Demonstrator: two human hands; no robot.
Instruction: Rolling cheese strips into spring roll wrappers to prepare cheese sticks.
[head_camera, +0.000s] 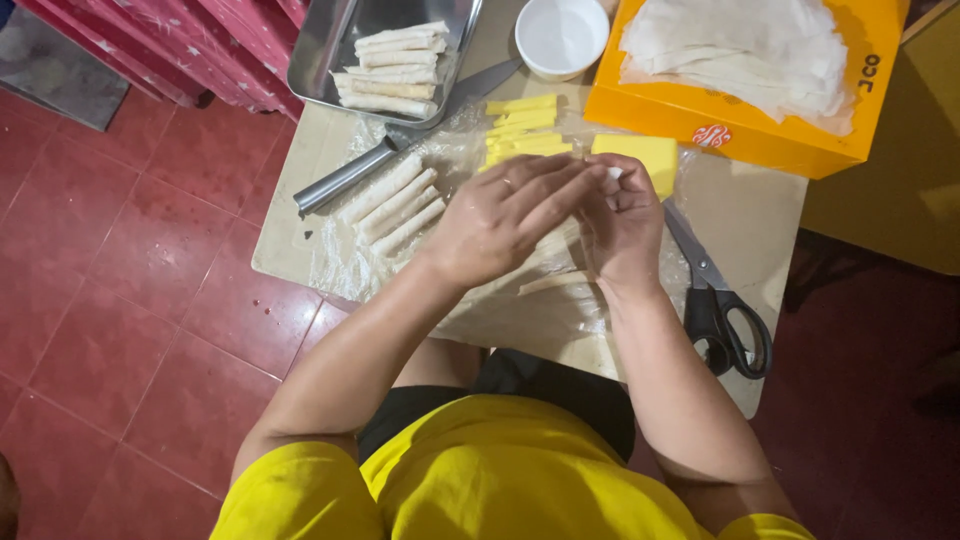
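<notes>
The left hand (500, 215) lies palm down with its fingers stretched out flat toward the right, the fingertips overlapping the right hand (622, 215); its grip is open, and whether it pins anything beneath cannot be told. The right hand is curled, fingers bent inward beside the left fingertips; what its grip has hold of, if anything, is hidden, though a bit of pale wrapper (556, 283) pokes out under both hands, lying on a clear plastic sheet (345, 265) spread over the desk (760, 215).

Just left of the hands lie four finished rolls (393, 203), pale and slim, side by side at a slant on the plastic; just beyond the hands sit yellow cheese sticks (525, 125) and a yellow cheese block (640, 153), the block close against the right hand; a knife (345, 175) with a metal handle lies slanted between the rolls and a metal tray (325, 50), which holds more rolls (395, 68). To the right of the right wrist lie black-handled scissors (720, 300), near but apart from it. At the far edge stand a white bowl (560, 35) and an orange box (740, 125) heaped with thin white wrapper sheets (740, 50). The desk stands on a red tiled floor (130, 280); the person wears a yellow shirt (480, 480).
</notes>
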